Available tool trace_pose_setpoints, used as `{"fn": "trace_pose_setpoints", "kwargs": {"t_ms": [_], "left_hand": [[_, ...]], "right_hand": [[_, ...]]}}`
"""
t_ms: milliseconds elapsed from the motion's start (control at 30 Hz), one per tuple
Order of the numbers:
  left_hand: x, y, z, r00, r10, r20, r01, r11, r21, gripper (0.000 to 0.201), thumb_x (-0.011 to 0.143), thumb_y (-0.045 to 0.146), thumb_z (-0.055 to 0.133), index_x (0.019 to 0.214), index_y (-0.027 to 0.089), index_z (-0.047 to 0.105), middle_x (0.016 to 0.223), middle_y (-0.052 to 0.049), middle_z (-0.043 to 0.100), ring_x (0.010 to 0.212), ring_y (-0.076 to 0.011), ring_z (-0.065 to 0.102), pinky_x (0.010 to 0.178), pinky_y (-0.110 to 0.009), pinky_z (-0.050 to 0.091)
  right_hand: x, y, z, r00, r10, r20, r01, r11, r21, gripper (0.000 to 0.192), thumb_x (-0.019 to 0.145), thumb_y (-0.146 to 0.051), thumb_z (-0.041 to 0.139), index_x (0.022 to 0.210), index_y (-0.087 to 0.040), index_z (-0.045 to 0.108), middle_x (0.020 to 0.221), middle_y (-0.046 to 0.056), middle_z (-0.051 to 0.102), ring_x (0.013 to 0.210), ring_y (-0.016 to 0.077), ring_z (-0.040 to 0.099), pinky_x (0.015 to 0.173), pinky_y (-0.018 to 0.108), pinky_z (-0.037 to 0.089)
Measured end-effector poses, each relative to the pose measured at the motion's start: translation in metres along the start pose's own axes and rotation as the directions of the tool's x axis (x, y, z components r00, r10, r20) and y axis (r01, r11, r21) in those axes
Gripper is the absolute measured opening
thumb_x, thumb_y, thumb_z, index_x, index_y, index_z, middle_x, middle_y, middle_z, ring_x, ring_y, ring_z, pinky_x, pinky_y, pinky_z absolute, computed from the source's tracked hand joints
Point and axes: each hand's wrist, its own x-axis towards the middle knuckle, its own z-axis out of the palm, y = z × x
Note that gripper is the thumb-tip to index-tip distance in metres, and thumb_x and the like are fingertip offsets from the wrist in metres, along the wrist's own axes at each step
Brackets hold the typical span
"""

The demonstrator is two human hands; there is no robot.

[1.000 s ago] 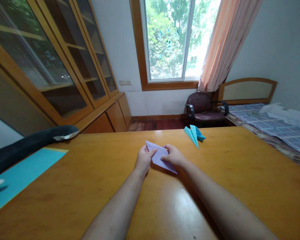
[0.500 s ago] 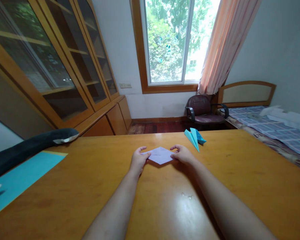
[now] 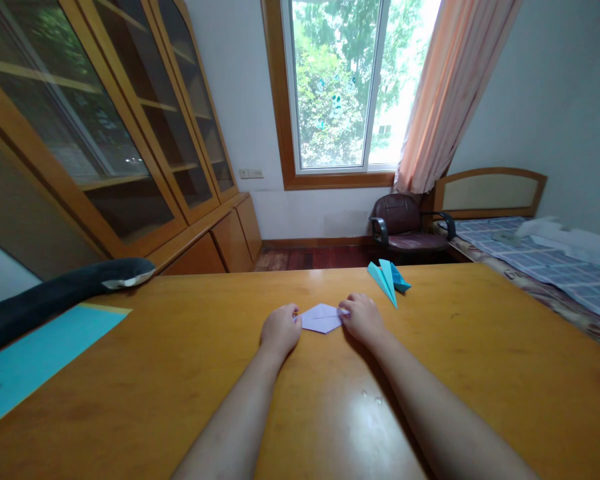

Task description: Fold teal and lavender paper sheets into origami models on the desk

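Note:
A folded sheet of pale purple paper (image 3: 322, 320), with a six-sided outline and a crease across its middle, is at the centre of the wooden table (image 3: 180, 373). My left hand (image 3: 281, 329) is closed on its left corner, the fingers curled in around it. At the opposite end, my right hand (image 3: 362, 317) pinches the right corner between thumb and fingers. Both hands cover the paper's tips. Beyond my right hand lies a light blue paper plane (image 3: 386, 280), with a darker blue folded paper piece (image 3: 401, 279) against its right side.
On the left, a dark stuffed toy (image 3: 75, 283) lies over a turquoise sheet (image 3: 55, 363) with a yellow edge. Past the table's far edge stand a maroon armchair (image 3: 405, 223) and a bed (image 3: 525, 247). A glass-fronted cabinet (image 3: 180, 173) lines the left wall.
My fingers have curled in further over the paper's two ends, and less of its tips shows. Both hands and the paper sit slightly lower in the picture. The paper planes lie as before.

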Motion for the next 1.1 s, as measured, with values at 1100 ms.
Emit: {"fn": "trace_pose_setpoints", "kwargs": {"t_ms": [1100], "left_hand": [[-0.003,0.018,0.005,0.882,0.456,0.122,-0.422,0.877,-0.229,0.017,0.081,0.031,0.059,0.083,0.02,0.072,0.088,-0.006,0.068,0.082,-0.0185,0.059,0.074,-0.027,0.041]], "right_hand": [[-0.002,-0.002,0.017,0.942,-0.333,0.042,0.282,0.854,0.437,0.012,0.072,-0.015,0.064,0.081,-0.016,0.071,0.09,0.007,0.066,0.085,0.017,0.058,0.078,0.026,0.044]]}}
